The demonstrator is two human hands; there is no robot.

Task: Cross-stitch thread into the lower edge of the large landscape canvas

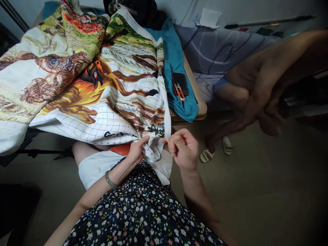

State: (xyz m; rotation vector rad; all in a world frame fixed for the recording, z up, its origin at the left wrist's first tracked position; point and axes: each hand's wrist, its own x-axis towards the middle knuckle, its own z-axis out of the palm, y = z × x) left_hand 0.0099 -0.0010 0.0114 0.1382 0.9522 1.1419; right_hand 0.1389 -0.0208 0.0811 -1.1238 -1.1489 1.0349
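A large cross-stitch cloth [123, 119] with horses, grid lines and coloured stitching spreads across the table and down to my lap. Its near corner is in my left hand [137, 150], thumb on top and fingers underneath, out of sight. Just right of that corner, my right hand [184, 148] is raised with its fingers closed in a pinch. Whatever sits between those fingertips is too small and blurred to name. Dark green stitches [156, 130] lie just above my left thumb.
Orange-handled thread snips [180, 93] rest on a dark phone [180, 82], on a teal cloth [170, 51] at the table's right side. The rounded table edge [201, 107] juts out there. Another person [261, 78] sits at the right, slippers [207, 156] on the floor.
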